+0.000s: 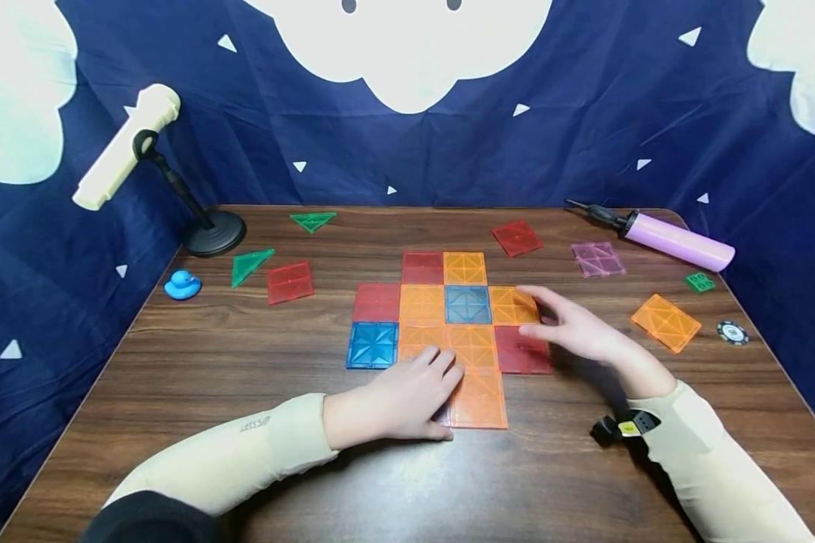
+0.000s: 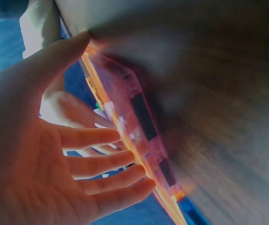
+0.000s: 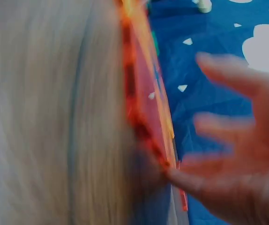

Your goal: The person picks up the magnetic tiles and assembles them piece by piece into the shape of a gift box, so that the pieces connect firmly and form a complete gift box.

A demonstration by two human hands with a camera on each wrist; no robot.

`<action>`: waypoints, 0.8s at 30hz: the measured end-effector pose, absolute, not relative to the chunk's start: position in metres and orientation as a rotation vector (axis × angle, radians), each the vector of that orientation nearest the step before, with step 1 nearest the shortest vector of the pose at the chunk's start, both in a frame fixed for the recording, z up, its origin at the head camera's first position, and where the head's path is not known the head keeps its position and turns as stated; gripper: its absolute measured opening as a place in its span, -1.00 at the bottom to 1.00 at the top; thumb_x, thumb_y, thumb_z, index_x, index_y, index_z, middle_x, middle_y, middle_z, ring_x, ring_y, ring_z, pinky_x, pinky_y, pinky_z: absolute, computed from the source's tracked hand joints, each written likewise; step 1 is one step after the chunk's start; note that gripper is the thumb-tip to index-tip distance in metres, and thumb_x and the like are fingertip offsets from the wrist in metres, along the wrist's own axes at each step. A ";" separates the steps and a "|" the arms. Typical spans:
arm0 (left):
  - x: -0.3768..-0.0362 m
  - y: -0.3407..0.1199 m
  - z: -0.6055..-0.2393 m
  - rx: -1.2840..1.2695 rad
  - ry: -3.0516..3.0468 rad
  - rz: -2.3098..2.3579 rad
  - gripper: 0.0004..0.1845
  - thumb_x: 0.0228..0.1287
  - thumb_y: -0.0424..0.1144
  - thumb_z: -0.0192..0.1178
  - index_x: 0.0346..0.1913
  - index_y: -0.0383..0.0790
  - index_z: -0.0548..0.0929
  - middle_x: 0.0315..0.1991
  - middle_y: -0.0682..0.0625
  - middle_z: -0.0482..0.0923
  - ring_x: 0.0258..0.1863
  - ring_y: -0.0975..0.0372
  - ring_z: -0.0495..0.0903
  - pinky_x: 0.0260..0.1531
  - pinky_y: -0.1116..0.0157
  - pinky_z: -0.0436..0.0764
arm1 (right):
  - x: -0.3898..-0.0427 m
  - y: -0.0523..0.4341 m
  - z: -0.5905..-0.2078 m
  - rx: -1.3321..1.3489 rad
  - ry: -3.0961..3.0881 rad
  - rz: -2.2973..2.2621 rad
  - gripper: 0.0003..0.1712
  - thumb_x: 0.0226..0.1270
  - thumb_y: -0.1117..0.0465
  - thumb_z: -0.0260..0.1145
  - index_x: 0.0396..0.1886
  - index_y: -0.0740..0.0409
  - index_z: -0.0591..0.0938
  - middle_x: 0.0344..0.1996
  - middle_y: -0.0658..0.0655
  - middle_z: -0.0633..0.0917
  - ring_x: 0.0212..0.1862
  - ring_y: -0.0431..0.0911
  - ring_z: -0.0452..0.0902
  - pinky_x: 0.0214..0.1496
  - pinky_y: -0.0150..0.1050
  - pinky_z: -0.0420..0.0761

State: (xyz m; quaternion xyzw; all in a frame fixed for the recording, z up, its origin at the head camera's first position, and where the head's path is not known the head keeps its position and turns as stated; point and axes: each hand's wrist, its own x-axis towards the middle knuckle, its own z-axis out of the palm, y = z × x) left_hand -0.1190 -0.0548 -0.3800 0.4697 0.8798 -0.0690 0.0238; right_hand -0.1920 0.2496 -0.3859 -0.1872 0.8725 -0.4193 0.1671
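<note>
Several translucent multicoloured square plastic tiles abut at centre. The left hand rests unclenched on their near side, apparently for steadying; the right hand, fingers parted, grasps nothing at their right.

Your head view is bright and mostly sharp, with pale glare on the near surface and soft shadows beneath your sleeves. Your left wrist view is dim and hazy; your right hand smears in its wrist view.
</note>
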 end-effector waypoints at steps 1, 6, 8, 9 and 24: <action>-0.120 -0.053 -0.380 1.457 2.721 -0.229 -0.08 0.21 0.40 0.26 0.36 -0.28 0.45 0.24 -0.16 0.45 0.13 0.06 0.44 0.11 0.23 0.55 | -0.190 0.251 -0.385 -0.439 2.446 -1.290 -0.19 0.51 0.11 0.29 0.58 0.28 0.17 0.52 0.45 0.15 0.50 0.35 0.11 0.44 0.27 0.19; -0.120 -0.049 -0.383 1.545 2.723 -0.386 -0.13 0.31 0.36 0.16 0.36 -0.34 0.49 0.20 -0.18 0.48 0.08 0.04 0.46 0.14 0.22 0.51 | -0.179 0.258 -0.382 -0.147 2.148 -1.685 -0.25 0.64 0.18 0.07 0.60 0.36 -0.02 0.47 0.55 0.17 0.41 0.32 0.27 0.27 -0.03 0.51; -0.119 -0.049 -0.384 1.582 2.734 -0.420 -0.14 0.32 0.34 0.14 0.34 -0.37 0.50 0.19 -0.19 0.50 0.07 0.04 0.47 0.15 0.22 0.50 | -0.176 0.259 -0.383 -0.110 2.066 -1.775 -0.26 0.66 0.18 0.03 0.60 0.37 -0.04 0.47 0.56 0.17 0.39 0.22 0.33 0.24 -0.15 0.54; -0.119 -0.049 -0.385 1.597 2.741 -0.425 -0.16 0.33 0.33 0.14 0.33 -0.38 0.51 0.18 -0.20 0.51 0.06 0.03 0.48 0.14 0.22 0.50 | -0.176 0.259 -0.383 -0.097 2.040 -1.815 -0.26 0.66 0.17 0.03 0.59 0.38 -0.04 0.47 0.56 0.17 0.36 0.16 0.37 0.22 -0.19 0.55; -0.153 -0.063 -0.358 1.322 2.371 0.299 -0.30 0.51 0.09 0.14 0.47 -0.32 0.35 0.35 -0.18 0.43 0.27 0.08 0.46 0.29 0.18 0.44 | -0.178 0.250 -0.387 -0.030 1.884 -2.164 -0.40 0.58 0.33 0.16 0.50 0.31 0.23 0.23 0.17 0.48 0.15 -0.19 0.56 0.13 -0.34 0.58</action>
